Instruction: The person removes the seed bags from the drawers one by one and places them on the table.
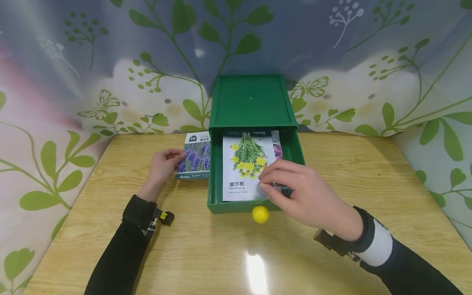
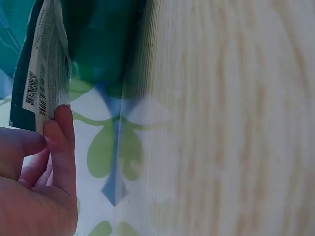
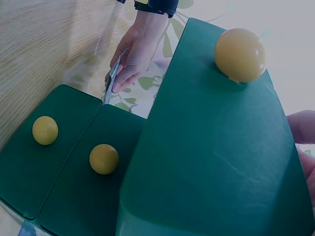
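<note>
My left hand (image 1: 162, 170) pinches the edge of a seed packet (image 1: 197, 157) with purple lavender flowers, beside the drawer's left wall. In the left wrist view the packet's printed back (image 2: 47, 69) with a barcode faces the camera. A green drawer (image 1: 217, 207) with a yellow ball knob (image 1: 260, 214) stands pulled out. Inside lies a dandelion seed packet (image 1: 247, 164), overlapping another packet (image 1: 277, 149) with pink flowers. My right hand (image 1: 306, 190) is over the drawer's right front, fingers loosely bent, fingertips overlapping the dandelion packet's right edge in the head view.
The green cabinet (image 1: 252, 100) stands at the back of the wooden table (image 1: 206, 254), against a leaf-patterned cloth (image 1: 147, 61). Two closed drawers with yellow knobs (image 3: 45, 130) lie below the pulled-out one in the right wrist view.
</note>
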The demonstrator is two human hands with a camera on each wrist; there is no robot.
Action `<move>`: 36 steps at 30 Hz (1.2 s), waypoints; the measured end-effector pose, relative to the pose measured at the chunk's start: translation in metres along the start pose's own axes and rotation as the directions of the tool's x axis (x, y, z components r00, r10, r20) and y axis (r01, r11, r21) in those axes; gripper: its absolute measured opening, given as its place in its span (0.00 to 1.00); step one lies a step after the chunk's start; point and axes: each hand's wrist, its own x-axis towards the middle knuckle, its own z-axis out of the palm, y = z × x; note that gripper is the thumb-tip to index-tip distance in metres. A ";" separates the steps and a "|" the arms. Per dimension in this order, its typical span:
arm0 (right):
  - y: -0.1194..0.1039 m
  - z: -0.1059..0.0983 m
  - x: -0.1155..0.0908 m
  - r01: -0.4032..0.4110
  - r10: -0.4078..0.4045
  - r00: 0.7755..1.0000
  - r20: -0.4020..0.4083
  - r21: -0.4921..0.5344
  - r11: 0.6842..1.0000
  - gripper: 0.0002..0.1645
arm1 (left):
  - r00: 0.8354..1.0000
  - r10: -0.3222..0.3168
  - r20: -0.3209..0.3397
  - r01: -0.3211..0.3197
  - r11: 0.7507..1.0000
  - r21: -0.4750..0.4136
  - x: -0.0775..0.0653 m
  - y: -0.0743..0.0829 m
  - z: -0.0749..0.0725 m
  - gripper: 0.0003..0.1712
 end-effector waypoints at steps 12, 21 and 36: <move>0.000 0.001 0.000 -0.019 0.019 1.000 0.004 0.001 1.000 0.05 | 0.999 -0.038 0.036 0.037 0.999 0.011 0.003 -0.006 -0.003 0.19; 0.000 0.001 -0.001 -0.023 0.023 1.000 -0.003 -0.003 1.000 0.05 | 0.996 -0.062 0.059 0.058 0.995 0.077 0.002 -0.007 -0.001 0.18; 0.001 0.003 -0.001 -0.012 0.012 1.000 -0.010 -0.001 1.000 0.06 | 0.976 -0.150 0.156 0.113 0.967 0.227 -0.001 0.006 0.003 0.24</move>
